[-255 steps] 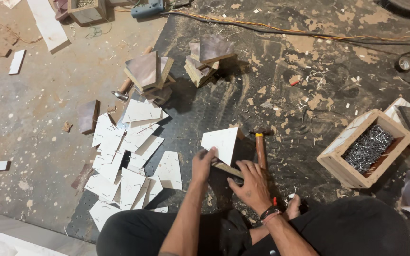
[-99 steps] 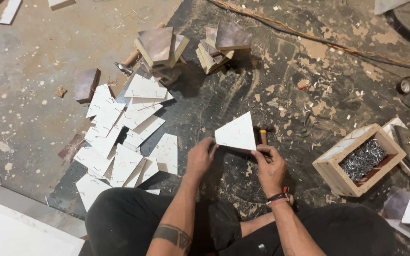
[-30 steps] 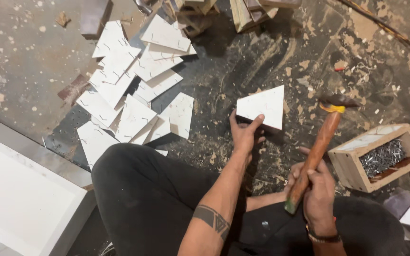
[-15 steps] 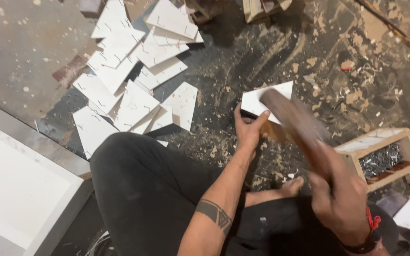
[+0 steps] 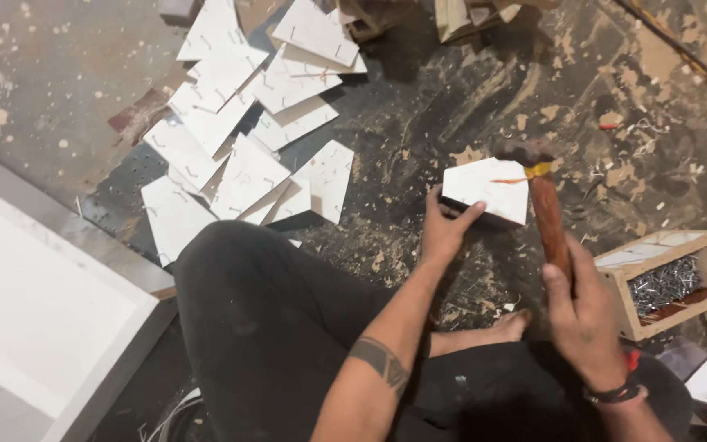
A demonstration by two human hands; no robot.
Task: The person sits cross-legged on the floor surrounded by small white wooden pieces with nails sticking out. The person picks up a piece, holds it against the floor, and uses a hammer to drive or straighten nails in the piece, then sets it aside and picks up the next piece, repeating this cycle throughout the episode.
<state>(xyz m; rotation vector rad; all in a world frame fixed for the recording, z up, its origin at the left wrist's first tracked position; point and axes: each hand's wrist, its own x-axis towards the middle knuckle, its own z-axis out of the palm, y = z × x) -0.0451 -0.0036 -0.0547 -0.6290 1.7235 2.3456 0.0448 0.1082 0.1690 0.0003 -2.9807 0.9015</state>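
A white triangular board piece (image 5: 488,188) lies on the dark floor in front of me. My left hand (image 5: 443,229) grips its near left edge, thumb under and fingers on top. My right hand (image 5: 583,315) is closed around the reddish wooden handle of a hammer (image 5: 543,205). The hammer's dark head rests at the piece's far right corner, on or just above it.
A pile of similar white triangular pieces (image 5: 247,123) spreads at the upper left. A wooden box of nails (image 5: 668,282) sits at the right. A white panel (image 5: 34,303) lies at the lower left. Wood offcuts (image 5: 460,12) sit at the top. Wood chips litter the floor.
The hammer was raised half a second ago and has swung down onto the white piece. My left hand has kept its hold on the piece.
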